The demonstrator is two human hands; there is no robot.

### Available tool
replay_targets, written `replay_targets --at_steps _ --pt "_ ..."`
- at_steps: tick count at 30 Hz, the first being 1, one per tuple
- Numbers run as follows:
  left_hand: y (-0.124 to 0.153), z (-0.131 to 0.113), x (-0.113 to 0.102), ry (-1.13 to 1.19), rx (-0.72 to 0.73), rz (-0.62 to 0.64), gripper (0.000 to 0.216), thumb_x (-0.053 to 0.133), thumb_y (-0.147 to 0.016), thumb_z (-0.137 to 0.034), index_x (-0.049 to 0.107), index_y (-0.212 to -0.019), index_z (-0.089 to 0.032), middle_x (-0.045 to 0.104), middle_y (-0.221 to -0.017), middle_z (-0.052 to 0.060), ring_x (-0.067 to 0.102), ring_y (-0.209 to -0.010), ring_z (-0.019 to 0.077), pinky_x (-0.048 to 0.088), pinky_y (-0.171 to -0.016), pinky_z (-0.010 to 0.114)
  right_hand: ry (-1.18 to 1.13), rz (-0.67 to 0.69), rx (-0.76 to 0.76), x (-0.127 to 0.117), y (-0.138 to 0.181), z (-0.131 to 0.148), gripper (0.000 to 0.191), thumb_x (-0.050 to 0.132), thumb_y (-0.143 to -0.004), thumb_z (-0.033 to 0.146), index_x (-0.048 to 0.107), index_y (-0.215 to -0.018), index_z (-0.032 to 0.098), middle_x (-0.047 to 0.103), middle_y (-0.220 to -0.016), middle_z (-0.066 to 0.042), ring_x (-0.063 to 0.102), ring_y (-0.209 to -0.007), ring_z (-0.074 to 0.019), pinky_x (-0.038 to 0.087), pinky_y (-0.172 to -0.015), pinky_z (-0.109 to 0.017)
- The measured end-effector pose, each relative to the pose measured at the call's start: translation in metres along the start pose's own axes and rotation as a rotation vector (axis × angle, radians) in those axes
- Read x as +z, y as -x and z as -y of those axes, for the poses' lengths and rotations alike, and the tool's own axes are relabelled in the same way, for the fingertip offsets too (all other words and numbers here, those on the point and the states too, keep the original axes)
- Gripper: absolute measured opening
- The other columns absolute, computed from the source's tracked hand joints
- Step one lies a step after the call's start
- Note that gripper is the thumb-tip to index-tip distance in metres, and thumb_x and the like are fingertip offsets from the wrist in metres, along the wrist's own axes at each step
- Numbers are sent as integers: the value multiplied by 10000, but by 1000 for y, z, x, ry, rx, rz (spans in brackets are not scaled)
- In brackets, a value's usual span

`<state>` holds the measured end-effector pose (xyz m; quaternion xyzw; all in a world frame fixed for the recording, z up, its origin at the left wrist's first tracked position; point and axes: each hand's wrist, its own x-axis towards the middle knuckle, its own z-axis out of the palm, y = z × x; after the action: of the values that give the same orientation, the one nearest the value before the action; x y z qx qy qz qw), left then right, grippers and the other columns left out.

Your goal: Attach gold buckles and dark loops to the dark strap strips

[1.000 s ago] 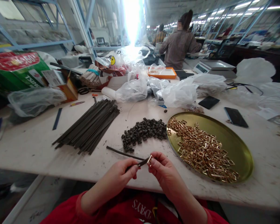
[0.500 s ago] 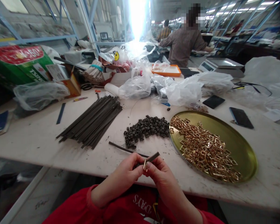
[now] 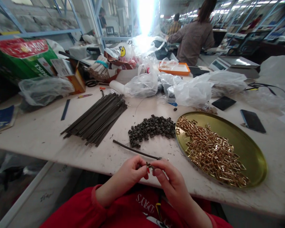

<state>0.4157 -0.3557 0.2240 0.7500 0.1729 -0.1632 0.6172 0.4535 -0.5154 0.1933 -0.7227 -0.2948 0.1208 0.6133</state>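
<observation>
Low over the table's front edge, my left hand (image 3: 132,169) and my right hand (image 3: 170,176) meet fingertip to fingertip, both closed. A small gold rectangular buckle (image 3: 149,165) is pinched between them, mostly hidden by the fingers. Something dark shows at my right fingertips, too small to make out clearly. Just beyond the hands, a thin dark strip (image 3: 135,152) lies on the table, its right end near my right fingers. Behind it is a heap of small dark loops (image 3: 154,126). To the right, a round gold tray (image 3: 248,144) holds many gold buckles (image 3: 211,148).
A stack of dark strips (image 3: 97,118) lies on the left of the table (image 3: 85,161). Plastic bags (image 3: 192,91), an orange box (image 3: 174,72), a scale (image 3: 237,65) and a phone (image 3: 253,121) stand farther back. A person (image 3: 196,41) is beyond the table.
The dark strap end that stuck up between my fingers no longer shows. My right fingers have curled in over the buckle. The view has shifted slightly left.
</observation>
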Motion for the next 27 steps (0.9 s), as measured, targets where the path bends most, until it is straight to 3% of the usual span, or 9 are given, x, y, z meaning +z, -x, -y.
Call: replay_targets --at_steps 4,7,12,21,27 --pt "0 6 2 -13 -20 -1 176 517 -741 -323 510 -682 -157 536 -622 -32 457 -587 115 344 -555 220 -188 184 236 -6 -10 2 117 556 -815 283 623 -899 236 628 -815 -12 560 -747 -166 433 -673 -282" --pt "-2 12 4 -4 -14 3 174 522 -748 -325 509 -698 -159 545 -634 -30 476 -600 117 356 -560 218 -278 265 331 -10 -15 -2 97 575 -803 298 615 -833 215 610 -759 -2 550 -711 -154 428 -648 -268" --pt "-6 17 8 17 38 17 208 513 -764 -359 504 -697 -162 533 -635 -28 474 -607 116 367 -572 216 -99 178 184 -14 -19 -6 71 592 -788 243 622 -729 217 530 -750 -2 515 -716 -150 414 -668 -266" --pt "-8 11 8 1 31 19 186 517 -772 -335 519 -720 -157 492 -633 -51 414 -579 96 325 -535 204 -15 281 131 -16 -20 -1 40 638 -760 233 608 -786 232 487 -892 -16 503 -875 -177 400 -793 -305" --pt "-7 12 9 56 13 60 153 534 -747 -305 508 -718 -156 501 -642 -43 431 -596 99 330 -540 202 79 315 54 -17 -21 -1 76 605 -767 194 559 -710 215 505 -878 -19 516 -816 -162 411 -737 -292"
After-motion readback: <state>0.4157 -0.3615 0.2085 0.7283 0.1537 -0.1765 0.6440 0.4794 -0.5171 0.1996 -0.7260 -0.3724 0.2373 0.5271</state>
